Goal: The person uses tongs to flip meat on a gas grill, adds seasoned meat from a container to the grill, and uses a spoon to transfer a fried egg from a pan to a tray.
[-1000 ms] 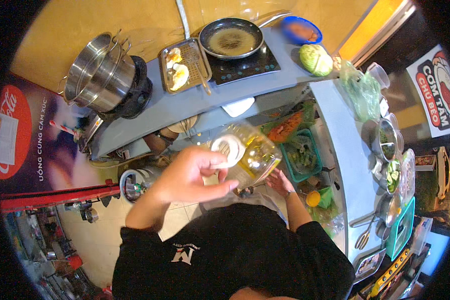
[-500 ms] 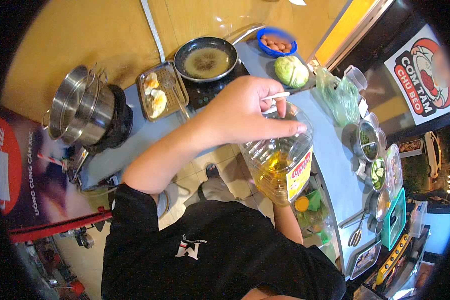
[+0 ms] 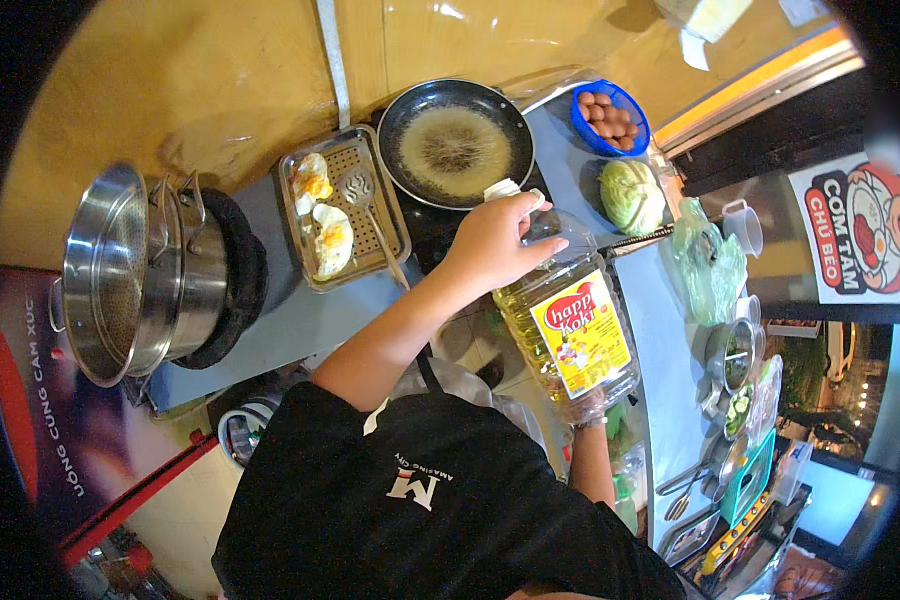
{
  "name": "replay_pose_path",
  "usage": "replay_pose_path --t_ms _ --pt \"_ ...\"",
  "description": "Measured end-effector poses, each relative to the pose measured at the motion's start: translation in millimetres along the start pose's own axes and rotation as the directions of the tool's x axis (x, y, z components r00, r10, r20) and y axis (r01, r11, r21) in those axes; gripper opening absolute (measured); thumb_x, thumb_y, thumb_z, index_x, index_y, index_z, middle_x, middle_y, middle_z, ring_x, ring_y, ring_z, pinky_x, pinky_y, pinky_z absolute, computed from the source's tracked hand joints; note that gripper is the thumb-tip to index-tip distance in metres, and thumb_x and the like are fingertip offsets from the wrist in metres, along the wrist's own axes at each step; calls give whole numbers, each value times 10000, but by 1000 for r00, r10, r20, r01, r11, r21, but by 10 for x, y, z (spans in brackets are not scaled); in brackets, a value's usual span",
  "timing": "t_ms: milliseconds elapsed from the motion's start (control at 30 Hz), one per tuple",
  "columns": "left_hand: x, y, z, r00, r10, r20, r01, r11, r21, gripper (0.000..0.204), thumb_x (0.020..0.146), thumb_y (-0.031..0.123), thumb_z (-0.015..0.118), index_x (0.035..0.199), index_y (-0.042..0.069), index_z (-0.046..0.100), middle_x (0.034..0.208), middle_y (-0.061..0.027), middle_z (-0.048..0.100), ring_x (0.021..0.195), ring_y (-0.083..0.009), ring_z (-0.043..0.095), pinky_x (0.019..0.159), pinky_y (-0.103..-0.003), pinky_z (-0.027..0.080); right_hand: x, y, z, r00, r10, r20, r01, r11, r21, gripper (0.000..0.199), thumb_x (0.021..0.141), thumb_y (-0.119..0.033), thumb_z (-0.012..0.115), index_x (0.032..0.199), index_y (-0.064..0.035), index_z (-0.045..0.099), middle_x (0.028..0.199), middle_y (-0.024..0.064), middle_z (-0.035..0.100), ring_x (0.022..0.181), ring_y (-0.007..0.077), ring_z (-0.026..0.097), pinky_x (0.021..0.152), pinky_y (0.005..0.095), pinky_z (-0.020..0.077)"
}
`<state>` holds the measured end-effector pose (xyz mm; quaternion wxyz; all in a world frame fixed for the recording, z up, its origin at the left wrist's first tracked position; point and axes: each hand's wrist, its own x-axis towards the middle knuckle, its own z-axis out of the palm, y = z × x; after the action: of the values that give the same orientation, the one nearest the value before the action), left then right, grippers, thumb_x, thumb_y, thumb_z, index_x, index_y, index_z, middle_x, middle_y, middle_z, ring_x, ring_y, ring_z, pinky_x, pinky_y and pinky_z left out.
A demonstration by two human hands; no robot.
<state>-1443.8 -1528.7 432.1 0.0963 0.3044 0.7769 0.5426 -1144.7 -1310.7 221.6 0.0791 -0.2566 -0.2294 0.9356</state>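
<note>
A large clear plastic bottle of yellow cooking oil is tilted, its white-topped mouth end toward the frying pan. Curled about the neck end is my left hand, thumb stretched along the bottle and a bit of white plastic by its fingers. My right hand supports the base, mostly hidden behind the bottle. The black pan has a shallow layer of cloudy oil. Left of it, a perforated metal tray bears fried eggs and a slotted spatula.
Steel pots stand on a burner at the left. Behind to the right are a blue basket of eggs and a cabbage. Along the right counter lie a green plastic bag, bowls of cut vegetables and a teal basket.
The bottle has tipped so its mouth end points toward the pan, and its label now faces up to me. Both hands moved with it. The whole view has shifted.
</note>
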Motion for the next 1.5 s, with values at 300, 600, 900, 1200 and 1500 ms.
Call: replay_pose_path --t_ms 300,600,900,1200,1500 --pt "380 -575 -5 999 -20 -45 14 993 -117 406 752 313 741 1029 35 635 607 9 392 542 -87 366 495 -257 307 209 -558 334 1000 -23 9 24 995 -98 532 897 -404 504 1341 -132 397 1333 103 460 1213 265 433 1013 476 324" --pt "522 -796 -4 993 -89 -79 70 974 -217 439 736 371 735 969 14 632 563 -14 402 503 -117 389 468 -298 310 319 -904 562 999 -48 22 51 986 -161 525 897 -399 502 1336 -129 404 1329 101 464 1214 266 433 1013 480 326" --pt "566 -859 -59 991 -108 -73 83 955 -283 450 745 363 735 997 5 636 539 19 359 488 -91 350 454 -285 282 316 -950 624 997 -69 19 71 984 -163 518 898 -394 499 1331 -126 410 1325 99 468 1215 268 432 1013 485 328" --pt "565 -880 -73 994 -102 -37 90 964 -249 428 760 310 742 1036 6 620 627 29 383 538 -61 332 486 -244 292 325 -823 619 996 -87 14 88 987 -135 511 898 -390 496 1327 -123 417 1322 97 473 1216 270 432 1013 490 330" --pt "515 -766 19 986 -50 -160 18 980 -197 472 668 358 777 986 39 635 635 -60 529 541 -153 493 515 -310 409 504 84 259 1000 -3 -27 4 999 47 505 898 -385 493 1322 -120 424 1318 95 477 1217 271 431 1013 495 333"
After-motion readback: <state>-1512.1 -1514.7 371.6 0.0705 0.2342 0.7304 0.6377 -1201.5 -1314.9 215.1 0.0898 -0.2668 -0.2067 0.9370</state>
